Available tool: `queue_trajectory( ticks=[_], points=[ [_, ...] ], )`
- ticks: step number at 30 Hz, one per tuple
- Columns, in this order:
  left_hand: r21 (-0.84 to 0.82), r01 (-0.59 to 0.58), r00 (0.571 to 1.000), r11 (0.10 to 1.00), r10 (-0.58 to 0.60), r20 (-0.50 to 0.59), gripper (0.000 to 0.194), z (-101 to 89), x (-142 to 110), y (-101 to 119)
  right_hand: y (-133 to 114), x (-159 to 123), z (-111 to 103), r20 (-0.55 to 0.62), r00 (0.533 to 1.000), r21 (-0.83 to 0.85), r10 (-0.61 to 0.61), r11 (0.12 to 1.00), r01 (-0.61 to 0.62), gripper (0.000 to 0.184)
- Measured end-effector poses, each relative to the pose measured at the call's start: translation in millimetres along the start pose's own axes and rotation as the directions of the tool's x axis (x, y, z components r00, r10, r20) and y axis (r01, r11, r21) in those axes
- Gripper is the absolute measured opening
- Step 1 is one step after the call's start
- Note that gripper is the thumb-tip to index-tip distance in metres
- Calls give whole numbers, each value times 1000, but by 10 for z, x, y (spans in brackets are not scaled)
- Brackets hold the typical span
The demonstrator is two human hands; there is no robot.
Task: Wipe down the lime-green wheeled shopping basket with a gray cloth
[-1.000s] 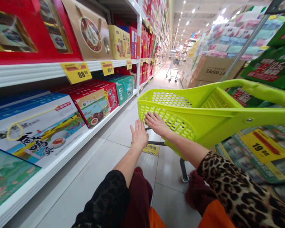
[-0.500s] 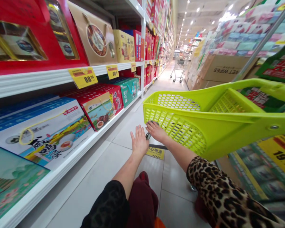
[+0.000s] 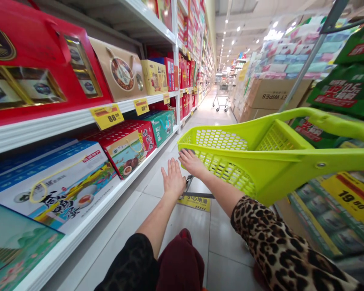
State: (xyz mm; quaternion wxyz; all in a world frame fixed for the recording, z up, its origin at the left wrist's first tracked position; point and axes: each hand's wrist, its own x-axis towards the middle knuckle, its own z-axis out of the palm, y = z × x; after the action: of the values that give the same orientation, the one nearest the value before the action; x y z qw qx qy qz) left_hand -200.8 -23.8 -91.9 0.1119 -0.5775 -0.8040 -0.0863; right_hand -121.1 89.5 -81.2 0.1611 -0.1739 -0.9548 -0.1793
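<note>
My right hand (image 3: 192,163) lies on the near corner of a lime-green plastic shopping cart (image 3: 291,161), its fingers curled over a dark grey grip (image 3: 185,150) at the mesh basket's edge. My left hand (image 3: 172,178) hangs in the air just left of the cart, palm forward and fingers apart, touching nothing. A leopard-print sleeve (image 3: 279,246) covers my right forearm, and a black patterned sleeve (image 3: 130,266) covers my left. The basket's contents cannot be seen from here.
White shelves (image 3: 57,125) of boxed gift sets (image 3: 54,186) line the left, with yellow price tags (image 3: 107,116). Stacked goods and a cardboard box (image 3: 279,95) stand right. A floor warning sign (image 3: 194,203) lies ahead, and a distant cart (image 3: 221,101) stands down the tiled aisle.
My right hand's fingers now curl over the basket edge instead of lying flat on the mesh. My left hand has shifted slightly left, and the cart has swung a little left in view.
</note>
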Motion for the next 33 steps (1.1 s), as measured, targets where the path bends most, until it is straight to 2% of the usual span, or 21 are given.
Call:
queue_trajectory(
  ticks=[2,4,6,9,11,13,15,18,21,24,26,29,33],
  points=[
    [15,-4,1000,1000,5,-14,70,-98,28,-20,-58,-199,60,53,999,-2,-10,1000,10,32],
    [26,-13,999,1000,13,-34,70,-187,80,-18,-58,-342,-17,55,998,0,-11,1000,11,33],
    [29,-34,998,999,36,-55,69,-271,163,30,13,-402,-241,-22,999,-7,31,999,-31,37],
    [27,-90,991,996,93,-95,68,-398,328,224,184,-411,-684,-142,973,-38,183,981,-190,44],
    [19,-149,982,989,150,-113,67,-492,441,419,284,-456,-917,-110,950,-71,291,951,-299,44],
    [4,-234,969,972,234,-81,65,-590,540,620,358,-582,-1059,-28,933,-121,359,925,-360,42],
    [-25,-309,951,951,309,14,65,-681,619,776,426,-785,-1149,23,920,-175,392,907,-382,42],
    [-70,-358,923,931,364,127,65,-771,688,883,584,-1171,-1324,25,901,-250,433,876,-414,42],
    [-84,-403,907,911,410,98,62,-779,664,914,831,-1562,-1596,19,867,-301,498,830,-470,41],
    [-82,-395,917,915,398,32,60,-738,533,999,1079,-1880,-1829,3,819,-327,574,775,-541,39],
    [-77,-381,924,921,381,-16,59,-722,407,1094,1197,-2030,-1886,-12,792,-325,610,747,-580,39],
    [-79,-384,923,920,381,-56,57,-750,218,1236,1308,-2170,-1829,-33,770,-268,637,737,-621,42],
    [-73,-387,922,919,387,-17,59,-833,41,1363,1451,-2273,-1720,-71,762,-135,643,751,-646,43]
  ],
)
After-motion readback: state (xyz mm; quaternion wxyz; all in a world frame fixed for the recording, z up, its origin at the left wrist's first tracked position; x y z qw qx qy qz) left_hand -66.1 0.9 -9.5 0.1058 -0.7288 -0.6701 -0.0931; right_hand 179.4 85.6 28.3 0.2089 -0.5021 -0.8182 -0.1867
